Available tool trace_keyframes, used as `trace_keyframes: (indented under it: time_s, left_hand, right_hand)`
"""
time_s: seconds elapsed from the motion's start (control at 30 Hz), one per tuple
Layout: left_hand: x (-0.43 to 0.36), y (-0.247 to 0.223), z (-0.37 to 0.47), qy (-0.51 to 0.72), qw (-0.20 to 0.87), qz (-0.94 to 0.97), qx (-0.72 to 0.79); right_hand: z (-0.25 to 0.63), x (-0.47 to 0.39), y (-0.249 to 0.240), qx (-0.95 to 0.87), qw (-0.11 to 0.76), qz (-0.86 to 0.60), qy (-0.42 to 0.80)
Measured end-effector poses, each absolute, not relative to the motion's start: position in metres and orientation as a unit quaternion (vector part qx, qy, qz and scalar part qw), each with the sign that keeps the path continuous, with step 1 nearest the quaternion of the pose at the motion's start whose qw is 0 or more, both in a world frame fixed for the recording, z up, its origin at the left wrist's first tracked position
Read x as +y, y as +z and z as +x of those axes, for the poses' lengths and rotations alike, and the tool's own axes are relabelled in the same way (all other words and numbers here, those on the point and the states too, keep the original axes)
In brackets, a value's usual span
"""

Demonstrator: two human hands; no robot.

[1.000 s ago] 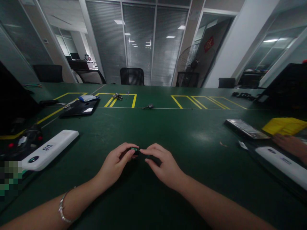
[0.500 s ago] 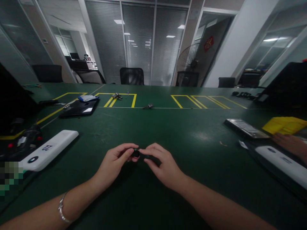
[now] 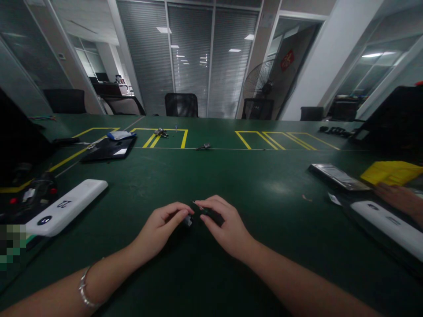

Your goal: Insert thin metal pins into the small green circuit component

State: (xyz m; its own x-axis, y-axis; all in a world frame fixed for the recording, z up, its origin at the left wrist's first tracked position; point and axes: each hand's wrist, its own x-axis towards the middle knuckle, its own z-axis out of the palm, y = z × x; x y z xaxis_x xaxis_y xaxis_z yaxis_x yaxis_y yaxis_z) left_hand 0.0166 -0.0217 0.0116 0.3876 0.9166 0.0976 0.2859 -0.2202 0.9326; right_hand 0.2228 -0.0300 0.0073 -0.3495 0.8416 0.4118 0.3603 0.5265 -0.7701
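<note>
**Low over the counter (image 3: 261,176), fine handwork partway along**

Between thumb and fingers, the left grip (image 3: 162,223) pinches a small dark-and-grey part (image 3: 188,220), which pokes out on the inward side. Near it but apart, the right grip (image 3: 229,225) closes around a slim dark piece (image 3: 214,215), largely hidden by the fingers, with a thin tip pointing toward the left grip. Tip and part do not appear to touch.

As a judgement, the work is midway: both pieces are taken up, yet nothing shows them joined, and what has been done to the part is too small to tell. Well beyond both grips lie a lone metal piece (image 3: 205,146) and, farther off, a metal cluster (image 3: 161,132); whether these are finished or waiting is unclear. Well left of the left grip rests a white case (image 3: 74,204); far right of the right grip, a co-worker's hand (image 3: 398,198) is near a yellow item (image 3: 393,171).
</note>
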Motion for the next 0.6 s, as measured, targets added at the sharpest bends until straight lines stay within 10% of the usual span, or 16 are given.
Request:
trace_keyframes:
  time_s: [0.6]
  left_hand:
    - [-0.0279, 0.0169, 0.0211, 0.25, 0.32, 0.834, 0.372]
  right_hand:
    - [0.2216, -0.0288, 0.0058, -0.779, 0.385, -0.391, 0.303]
